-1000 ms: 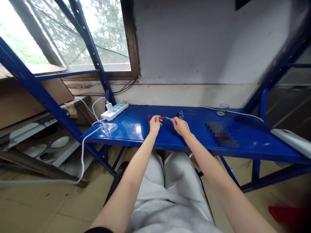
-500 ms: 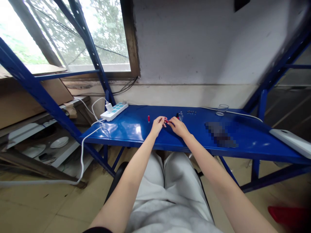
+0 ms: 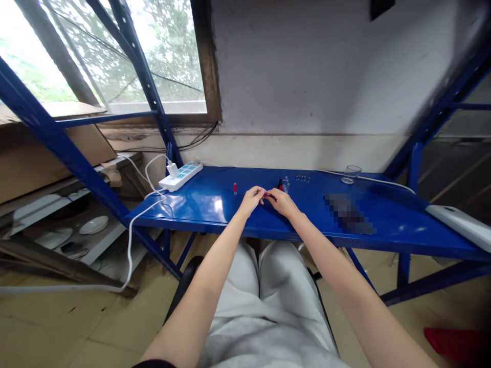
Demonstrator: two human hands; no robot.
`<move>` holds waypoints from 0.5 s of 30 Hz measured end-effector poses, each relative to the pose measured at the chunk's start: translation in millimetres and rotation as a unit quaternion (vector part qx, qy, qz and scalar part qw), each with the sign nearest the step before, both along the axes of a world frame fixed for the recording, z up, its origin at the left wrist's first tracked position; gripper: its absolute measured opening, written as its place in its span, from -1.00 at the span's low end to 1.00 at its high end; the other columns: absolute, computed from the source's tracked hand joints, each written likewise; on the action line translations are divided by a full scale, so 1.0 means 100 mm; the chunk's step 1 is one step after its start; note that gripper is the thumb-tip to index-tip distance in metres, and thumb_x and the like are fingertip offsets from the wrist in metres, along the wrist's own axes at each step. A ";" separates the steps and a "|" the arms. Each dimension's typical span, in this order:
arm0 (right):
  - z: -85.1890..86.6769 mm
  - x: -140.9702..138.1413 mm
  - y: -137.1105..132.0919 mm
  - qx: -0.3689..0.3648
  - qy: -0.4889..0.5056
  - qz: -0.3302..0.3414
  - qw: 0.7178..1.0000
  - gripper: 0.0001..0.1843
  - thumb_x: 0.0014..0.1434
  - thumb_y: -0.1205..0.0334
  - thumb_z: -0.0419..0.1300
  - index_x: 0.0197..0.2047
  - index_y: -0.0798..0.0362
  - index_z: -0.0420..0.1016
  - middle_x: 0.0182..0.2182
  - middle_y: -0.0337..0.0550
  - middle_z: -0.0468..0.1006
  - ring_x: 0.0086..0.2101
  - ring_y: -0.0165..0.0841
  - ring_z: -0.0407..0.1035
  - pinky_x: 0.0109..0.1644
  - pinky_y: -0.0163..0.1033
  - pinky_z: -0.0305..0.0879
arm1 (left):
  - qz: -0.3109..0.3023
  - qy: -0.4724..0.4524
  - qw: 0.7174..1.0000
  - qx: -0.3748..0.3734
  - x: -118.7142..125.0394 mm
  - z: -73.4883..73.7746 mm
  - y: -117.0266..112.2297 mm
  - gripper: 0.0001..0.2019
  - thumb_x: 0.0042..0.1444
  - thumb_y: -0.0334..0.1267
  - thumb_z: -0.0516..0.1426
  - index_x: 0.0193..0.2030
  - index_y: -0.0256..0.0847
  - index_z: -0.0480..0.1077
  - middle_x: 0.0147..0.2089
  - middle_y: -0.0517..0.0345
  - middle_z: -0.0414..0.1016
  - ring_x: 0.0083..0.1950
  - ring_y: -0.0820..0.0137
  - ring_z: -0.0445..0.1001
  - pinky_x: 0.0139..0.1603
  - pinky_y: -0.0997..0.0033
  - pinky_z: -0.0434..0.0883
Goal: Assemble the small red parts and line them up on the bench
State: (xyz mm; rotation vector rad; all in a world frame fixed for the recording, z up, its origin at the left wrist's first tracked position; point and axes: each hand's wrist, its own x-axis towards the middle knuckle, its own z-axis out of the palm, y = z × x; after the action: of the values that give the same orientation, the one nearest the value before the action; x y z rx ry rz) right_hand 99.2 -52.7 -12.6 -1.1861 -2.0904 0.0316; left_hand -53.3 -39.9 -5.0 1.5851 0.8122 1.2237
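Note:
Above the front middle of the blue table, my left hand (image 3: pixel 251 201) and my right hand (image 3: pixel 283 202) meet fingertip to fingertip. Both are closed in a pinch around a small dark red piece (image 3: pixel 266 194). Fingers cover most of it, so its exact kind is unclear. Left of my hands a small red-topped tube (image 3: pixel 235 188) stands upright. Just behind my right hand are a clear little bottle (image 3: pixel 286 183) and a small black-and-red item (image 3: pixel 280 184). Several tiny metallic pieces (image 3: pixel 303 178) lie farther back.
The blue table (image 3: pixel 192 209) backs onto the wall. A white power strip (image 3: pixel 180 176) with a plugged-in cable lies at left. A clear glass (image 3: pixel 351 174) stands back right, near a blurred dark item (image 3: pixel 347 212). A white flat object (image 3: pixel 460 225) sits at the right end.
The red piece showed as a short stick between my hands; now my fingers hide most of it. My right hand has shifted slightly down, showing more of the black-and-red item behind.

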 end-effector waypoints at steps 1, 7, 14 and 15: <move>0.00 0.00 0.00 -0.003 -0.001 -0.002 1.000 -0.77 0.20 0.20 -0.04 -0.25 0.06 0.42 -0.32 -0.10 0.45 -0.33 -0.37 0.34 -0.27 -0.31 0.22 | -0.002 0.001 1.000 0.003 0.00 0.00 0.00 -0.81 0.07 -0.19 0.06 -0.38 -0.29 0.33 -0.51 0.23 0.33 -0.58 0.61 0.29 -0.54 0.57 0.18; 0.02 0.02 -0.01 -0.003 -0.016 -0.024 1.000 -0.77 0.20 0.22 -0.04 -0.28 0.08 0.42 -0.35 -0.09 0.47 -0.35 -0.37 0.34 -0.31 -0.32 0.20 | 0.009 0.035 0.999 0.040 0.00 -0.04 0.01 -0.74 0.05 -0.10 0.09 -0.30 -0.30 0.36 -0.42 0.17 0.39 -0.55 0.61 0.30 -0.50 0.56 0.23; 0.00 0.02 0.02 -0.001 -0.028 -0.037 0.999 -0.77 0.19 0.19 -0.01 -0.28 0.07 0.44 -0.33 -0.10 0.48 -0.35 -0.37 0.35 -0.31 -0.32 0.20 | 0.045 0.066 0.995 0.057 0.00 -0.07 0.03 -0.71 0.10 -0.06 0.02 -0.37 -0.27 0.35 -0.48 0.20 0.36 -0.57 0.59 0.30 -0.48 0.55 0.25; 0.00 0.02 0.02 -0.001 -0.026 -0.036 0.999 -0.77 0.19 0.19 -0.01 -0.27 0.07 0.44 -0.33 -0.09 0.48 -0.35 -0.37 0.35 -0.31 -0.32 0.20 | 0.048 0.068 0.995 0.057 0.01 -0.08 0.03 -0.71 0.10 -0.06 0.03 -0.37 -0.27 0.35 -0.47 0.20 0.37 -0.57 0.59 0.30 -0.47 0.54 0.25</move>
State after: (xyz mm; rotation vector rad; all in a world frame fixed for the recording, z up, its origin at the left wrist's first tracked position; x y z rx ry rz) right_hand 101.1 -51.1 -12.9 -1.2739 -2.0907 -0.0314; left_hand -52.8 -36.5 -12.5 1.7545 0.9270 1.2603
